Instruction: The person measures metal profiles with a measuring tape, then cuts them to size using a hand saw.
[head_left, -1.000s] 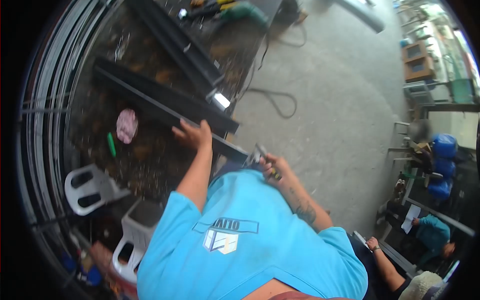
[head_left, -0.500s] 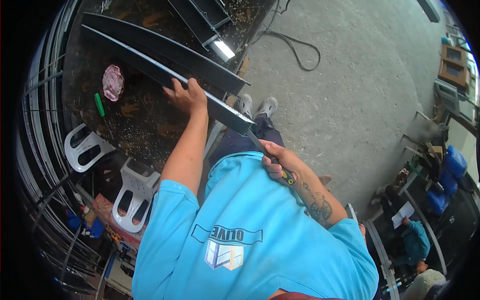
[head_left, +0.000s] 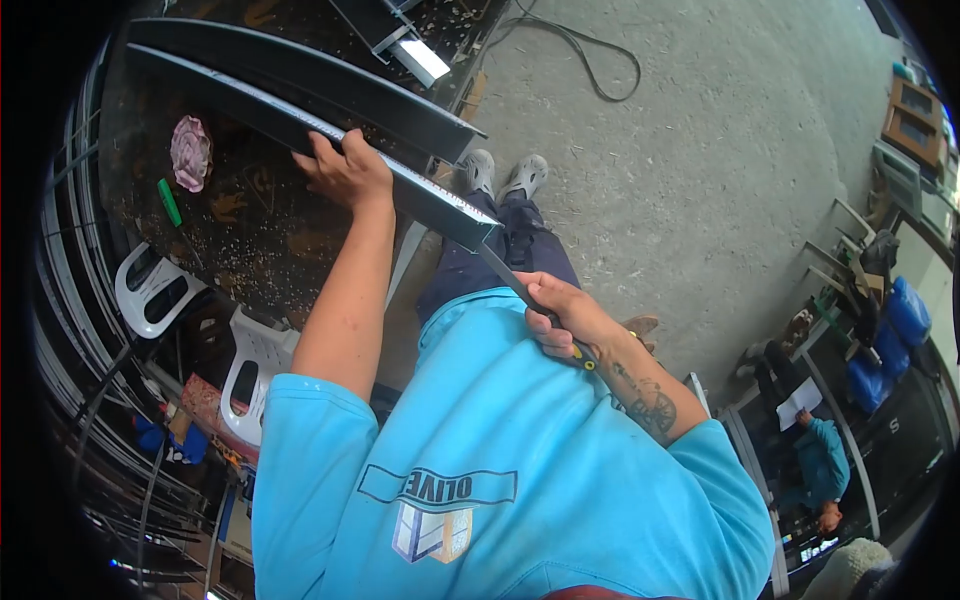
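My left hand [head_left: 350, 172] is wrapped round a long dark metal profile [head_left: 440, 205], steadying it where it overhangs the workbench [head_left: 270, 235]. Its upper edge is bright and silvery. My right hand [head_left: 565, 315] grips the black-and-yellow handle of a flat file [head_left: 508, 278]. The file's blade meets the near end of the profile, just in front of my body. A second dark profile [head_left: 330, 88] lies alongside, farther away on the bench.
A pink crumpled cloth [head_left: 191, 153] and a green object [head_left: 169, 202] lie on the bench among shavings. White plastic chairs [head_left: 150, 290] stand at left. A cable [head_left: 600, 50] loops on the concrete floor. At lower right is another person [head_left: 822, 460] holding paper.
My view has shifted, so the bench and profiles sit farther left and up. Both hands keep their holds, and the file stays at the profile's end.
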